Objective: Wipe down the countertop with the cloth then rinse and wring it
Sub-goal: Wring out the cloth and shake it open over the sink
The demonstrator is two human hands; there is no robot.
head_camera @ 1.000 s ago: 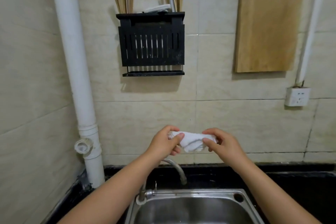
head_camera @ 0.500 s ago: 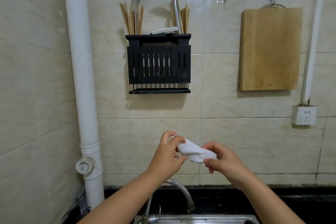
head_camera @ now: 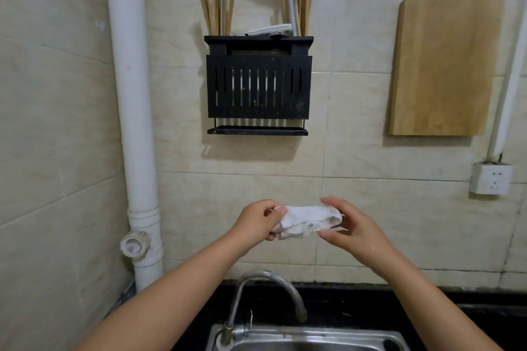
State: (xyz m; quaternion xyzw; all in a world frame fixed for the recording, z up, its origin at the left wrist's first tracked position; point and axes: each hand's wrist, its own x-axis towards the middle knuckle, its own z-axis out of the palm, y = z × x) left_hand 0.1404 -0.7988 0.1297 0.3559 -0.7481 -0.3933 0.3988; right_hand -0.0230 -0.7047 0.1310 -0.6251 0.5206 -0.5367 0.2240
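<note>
A small white cloth [head_camera: 306, 221] is bunched into a short roll and held level in the air in front of the tiled wall, above the faucet [head_camera: 268, 291]. My left hand [head_camera: 258, 221] pinches its left end between thumb and fingers. My right hand [head_camera: 352, 225] grips its right end, thumb under and fingers over. The steel sink [head_camera: 308, 336] lies below at the bottom edge, set in a black countertop [head_camera: 479, 308]. No water runs from the faucet.
A black utensil rack [head_camera: 258, 85] with chopsticks and a ladle hangs on the wall above my hands. A wooden cutting board [head_camera: 443, 65] hangs at the right, a wall socket [head_camera: 490, 178] below it. A white drain pipe [head_camera: 134, 122] runs down the left.
The view has tilted and shows the sink rim again. The cloth was twisted half a second ago; now it sits looser and flatter between my hands, which have drawn slightly apart.
</note>
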